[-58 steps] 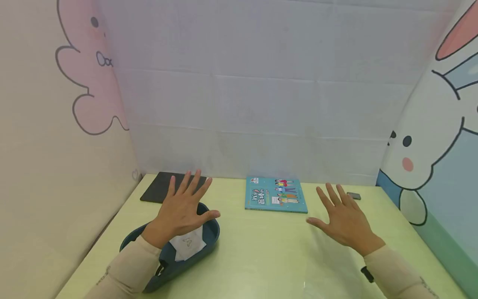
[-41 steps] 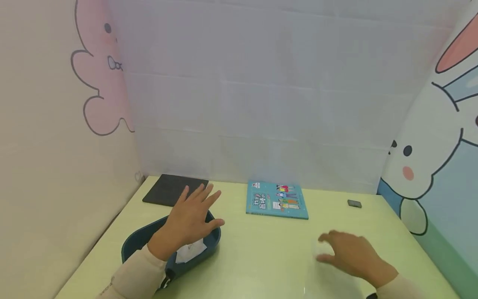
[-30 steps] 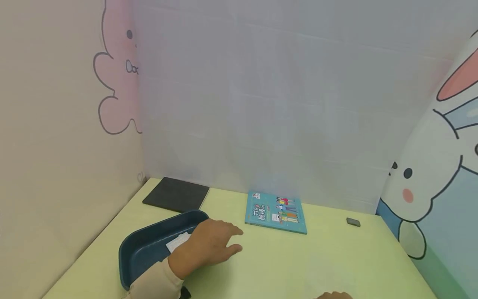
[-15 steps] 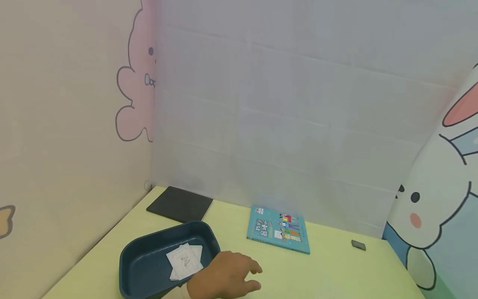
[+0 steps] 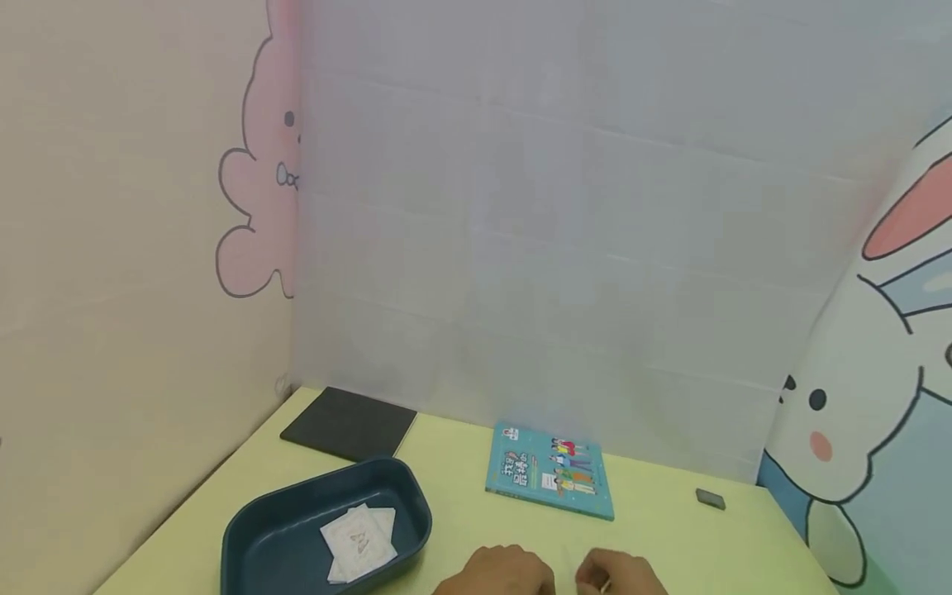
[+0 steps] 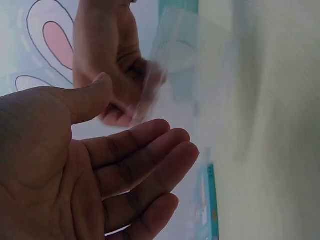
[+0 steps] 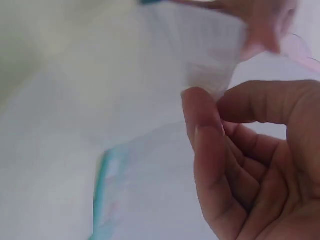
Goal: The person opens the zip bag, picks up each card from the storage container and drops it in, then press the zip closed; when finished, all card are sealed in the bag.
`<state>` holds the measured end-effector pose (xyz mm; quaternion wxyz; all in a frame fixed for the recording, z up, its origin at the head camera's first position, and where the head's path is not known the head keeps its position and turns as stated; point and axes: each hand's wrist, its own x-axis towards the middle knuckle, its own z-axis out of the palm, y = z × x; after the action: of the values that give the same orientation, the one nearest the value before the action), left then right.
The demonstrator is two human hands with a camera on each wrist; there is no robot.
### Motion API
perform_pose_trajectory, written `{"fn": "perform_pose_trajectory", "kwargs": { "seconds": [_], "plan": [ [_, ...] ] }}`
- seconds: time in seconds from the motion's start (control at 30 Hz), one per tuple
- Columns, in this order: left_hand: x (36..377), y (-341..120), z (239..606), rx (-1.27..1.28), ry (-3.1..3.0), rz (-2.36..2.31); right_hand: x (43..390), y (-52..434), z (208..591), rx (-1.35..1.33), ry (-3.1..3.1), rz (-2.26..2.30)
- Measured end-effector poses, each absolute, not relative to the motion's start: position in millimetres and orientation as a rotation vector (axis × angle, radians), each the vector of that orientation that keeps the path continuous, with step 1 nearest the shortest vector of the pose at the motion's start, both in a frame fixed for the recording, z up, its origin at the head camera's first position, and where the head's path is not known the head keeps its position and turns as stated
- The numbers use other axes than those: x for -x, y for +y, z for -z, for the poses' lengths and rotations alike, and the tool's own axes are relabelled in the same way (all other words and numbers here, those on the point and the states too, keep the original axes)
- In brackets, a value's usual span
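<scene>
My right hand [image 7: 250, 165] pinches the edge of a clear plastic bag [image 6: 185, 55] between thumb and fingers, low at 6 o'clock over the green table [image 5: 669, 529]. My left hand [image 6: 95, 175] sits relaxed and spread just beside it, holding nothing. Risk as I judge it: the slick film could slip from a 1-point pinch. Blue tray [image 5: 253, 529] at 9 o'clock, book [image 5: 549, 471] at 12.

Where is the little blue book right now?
In the head view the blue book lies flat on the green table near the back wall, between the dark blue tray and a small grey block.
</scene>
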<state>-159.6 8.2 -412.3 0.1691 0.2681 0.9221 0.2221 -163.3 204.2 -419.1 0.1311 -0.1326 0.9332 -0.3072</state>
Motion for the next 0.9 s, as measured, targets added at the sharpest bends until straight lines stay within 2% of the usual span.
{"fn": "perform_pose_trajectory", "kwargs": {
  "seconds": [0.23,0.4,0.57,0.9],
  "plan": [
    [174,14,395,-0.547,2.657,-0.935,177,176,375,0.411,2.76,1.233],
    [183,6,386,-0.622,2.7,-0.99,185,174,362,0.501,2.753,1.245],
    [187,2,383,-0.643,2.62,-1.044,186,172,362,0.567,2.797,1.172],
    [201,4,396,-0.576,2.657,-1.091,185,163,366,0.515,2.993,1.036]
  ]
}}
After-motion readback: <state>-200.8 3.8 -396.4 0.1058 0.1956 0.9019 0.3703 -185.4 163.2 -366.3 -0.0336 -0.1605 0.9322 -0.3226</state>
